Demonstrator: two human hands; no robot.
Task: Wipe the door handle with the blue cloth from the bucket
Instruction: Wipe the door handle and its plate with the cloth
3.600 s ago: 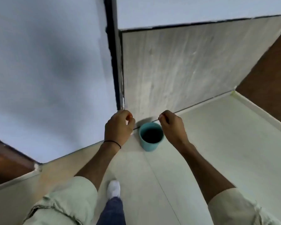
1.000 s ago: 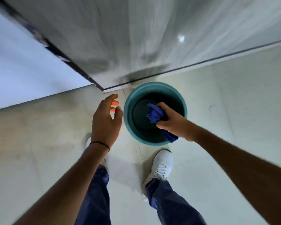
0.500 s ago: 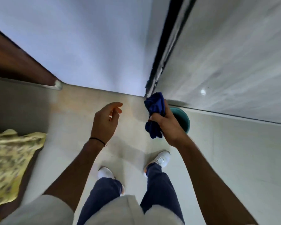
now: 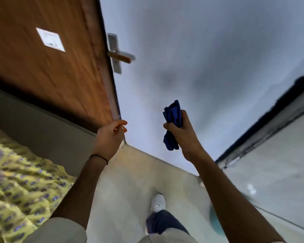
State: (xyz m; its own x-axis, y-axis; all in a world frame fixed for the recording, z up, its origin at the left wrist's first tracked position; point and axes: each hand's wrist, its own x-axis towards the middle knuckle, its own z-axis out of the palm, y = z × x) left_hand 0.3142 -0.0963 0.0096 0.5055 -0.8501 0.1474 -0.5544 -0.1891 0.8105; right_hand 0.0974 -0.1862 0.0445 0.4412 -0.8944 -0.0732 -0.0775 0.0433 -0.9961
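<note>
Progress assessment: the fetch step read as done, because the blue cloth (image 4: 172,125) was out of the bucket and in my grasp; the wipe itself was not yet begun.

Near field: a white shoe (image 4: 158,202) stood on the pale floor (image 4: 123,181). At the right, behind my right forearm, a teal blur (image 4: 216,223) showed low against the floor. I judged it to be the bucket, but the forearm and motion blur covered it, so I could not tell what, if anything, it held. At the left lay a yellow patterned bedcover (image 4: 16,181).

Middle field: my right hand (image 4: 182,132) was clenched around the bunched cloth, with folds protruding above and below the fist. My left hand (image 4: 111,135) held nothing; its fingers were loosely curled, and it sat in front of the lower edge of the wooden door (image 4: 42,67). Whether it touched the door, I could not tell.

Far field: the door handle (image 4: 120,56) projected from its metal plate at the door edge, up and left of the cloth and well apart from it. Remaining work, as I judged it: carry the cloth to the handle and wipe.
</note>
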